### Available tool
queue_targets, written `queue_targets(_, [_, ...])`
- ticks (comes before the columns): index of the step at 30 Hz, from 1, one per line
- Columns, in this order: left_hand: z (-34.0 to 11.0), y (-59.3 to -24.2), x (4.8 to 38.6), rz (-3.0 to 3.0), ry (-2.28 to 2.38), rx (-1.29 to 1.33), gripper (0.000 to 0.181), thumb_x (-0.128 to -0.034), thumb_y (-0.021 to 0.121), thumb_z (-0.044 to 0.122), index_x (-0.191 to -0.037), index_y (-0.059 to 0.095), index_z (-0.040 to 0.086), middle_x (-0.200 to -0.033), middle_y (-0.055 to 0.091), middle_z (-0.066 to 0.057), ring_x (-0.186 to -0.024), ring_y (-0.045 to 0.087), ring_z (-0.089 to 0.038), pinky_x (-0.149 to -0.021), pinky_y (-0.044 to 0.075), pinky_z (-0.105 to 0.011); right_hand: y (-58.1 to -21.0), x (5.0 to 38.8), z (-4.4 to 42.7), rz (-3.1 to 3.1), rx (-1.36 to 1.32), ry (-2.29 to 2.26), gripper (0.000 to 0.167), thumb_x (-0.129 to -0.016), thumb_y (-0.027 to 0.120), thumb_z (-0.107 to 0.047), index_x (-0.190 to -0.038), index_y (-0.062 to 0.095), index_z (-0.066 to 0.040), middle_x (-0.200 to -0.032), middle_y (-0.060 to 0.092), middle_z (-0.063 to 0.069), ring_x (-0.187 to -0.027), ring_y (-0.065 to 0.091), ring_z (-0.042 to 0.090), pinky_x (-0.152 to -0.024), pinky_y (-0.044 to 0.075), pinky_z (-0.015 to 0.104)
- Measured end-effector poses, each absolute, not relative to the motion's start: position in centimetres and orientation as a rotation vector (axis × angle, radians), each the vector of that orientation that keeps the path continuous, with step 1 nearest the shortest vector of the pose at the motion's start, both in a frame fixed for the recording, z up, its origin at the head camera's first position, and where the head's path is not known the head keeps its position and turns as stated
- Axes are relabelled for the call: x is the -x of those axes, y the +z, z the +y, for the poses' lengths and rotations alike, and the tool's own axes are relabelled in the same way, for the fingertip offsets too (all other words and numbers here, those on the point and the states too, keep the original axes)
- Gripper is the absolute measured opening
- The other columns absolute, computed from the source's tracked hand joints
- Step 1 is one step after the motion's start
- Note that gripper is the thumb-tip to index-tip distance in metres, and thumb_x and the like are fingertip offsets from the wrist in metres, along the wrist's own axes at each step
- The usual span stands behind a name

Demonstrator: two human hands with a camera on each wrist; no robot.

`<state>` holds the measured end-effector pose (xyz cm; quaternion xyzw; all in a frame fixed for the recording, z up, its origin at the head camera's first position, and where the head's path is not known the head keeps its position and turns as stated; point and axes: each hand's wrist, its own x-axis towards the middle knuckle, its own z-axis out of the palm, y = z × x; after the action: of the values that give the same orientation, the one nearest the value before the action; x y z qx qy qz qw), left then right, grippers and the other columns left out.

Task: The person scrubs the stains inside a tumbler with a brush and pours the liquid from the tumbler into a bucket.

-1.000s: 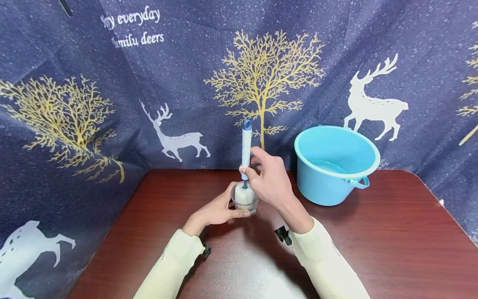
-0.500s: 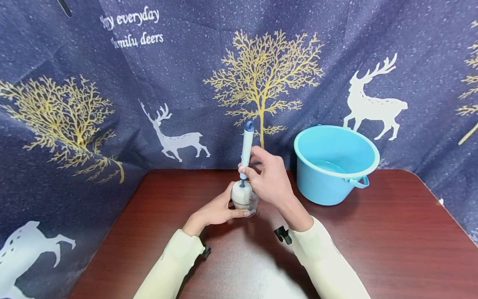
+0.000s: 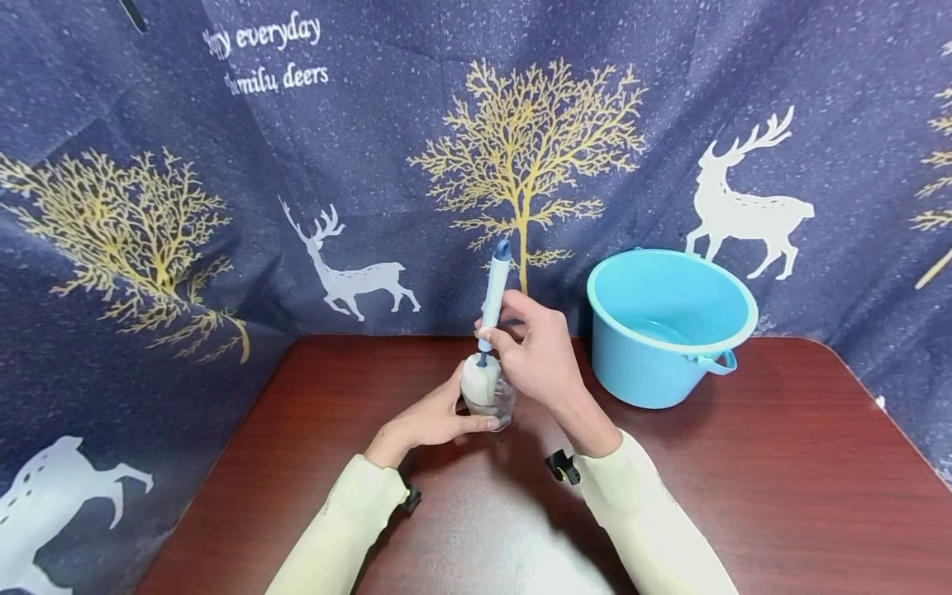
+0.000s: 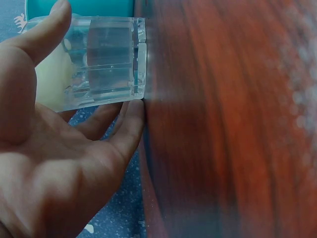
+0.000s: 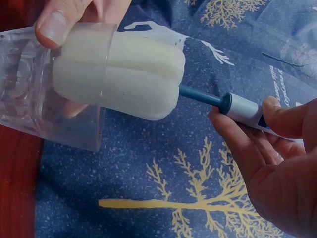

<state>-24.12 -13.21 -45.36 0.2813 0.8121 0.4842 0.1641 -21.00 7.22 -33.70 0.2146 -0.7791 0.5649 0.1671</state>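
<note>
**One sponge brush (image 3: 494,297), its head partly inside one clear cup (image 4: 110,59)**

Two hands in use, both occupied. Your left grip (image 3: 434,419) is wrapped round the cup, one thumb on the near side, fingers on the far side. Your right grip (image 3: 540,357) pinches the lower part of the brush's pale handle between thumb and fingers. The handle slants, its dark blue end uppermost and leaning right in the head view.

Brush: one off-white sponge head (image 5: 136,77), lobed, on one blue stem. Part of the sponge sits below the cup rim, part stands out above it. Cup: one, transparent, at the middle of the back half of the bench (image 3: 773,487), its base down at the bench surface.

To the right, well apart from the cup: one light blue bucket (image 3: 640,376), one carrying handle visible.

At your wrists: two cream sleeves (image 3: 640,504), two small black fittings (image 3: 563,468).

Behind: one dark blue cloth (image 3: 372,140), printed with three white deer (image 3: 751,216) and two lines of white lettering (image 3: 277,56).
</note>
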Motion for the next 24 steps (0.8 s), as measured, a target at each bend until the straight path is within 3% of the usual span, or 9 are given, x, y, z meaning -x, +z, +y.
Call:
queue_targets(9, [-13.05, -45.05, 24.17, 2.313, 1.377, -0.81, 0.106, -0.0938, 0.084, 0.025, -0.167, 0.008, 0.027, -0.16, 0.041, 0.001, -0.144, 0.047, -0.014, -0.12, 0.038, -0.04, -33.87, 21.26, 7.23, -2.188, -0.602, 1.577, 0.017, -0.098, 0.075, -0.004, -0.108, 0.073, -0.016, -0.096, 0.078, -0.003, -0.084, 0.079, 0.011, -0.071, 0.06, 0.035])
queue_targets(15, [-13.16, -45.27, 24.1, 2.338, 1.372, -0.832, 0.108, -0.094, 0.084, 0.023, -0.169, 0.006, 0.019, -0.166, 0.035, -0.004, -0.147, 0.044, -0.018, -0.121, 0.037, -0.043, -34.07, 21.44, 7.22, -2.164, -0.596, 1.568, 0.017, -0.097, 0.075, -0.002, -0.108, 0.073, -0.015, -0.096, 0.078, -0.002, -0.085, 0.079, 0.012, -0.072, 0.061, 0.035])
queue_targets(24, [-13.21, -45.29, 23.95, 2.363, 1.344, -0.757, 0.096, -0.0928, 0.085, 0.027, -0.163, 0.02, 0.02, -0.157, 0.044, -0.002, -0.142, 0.049, -0.015, -0.118, 0.042, -0.04, -34.13, 21.62, 7.29, -2.161, -0.602, 1.529, 0.018, -0.097, 0.075, -0.001, -0.11, 0.073, -0.013, -0.099, 0.079, 0.004, -0.09, 0.078, 0.011, -0.077, 0.063, 0.038])
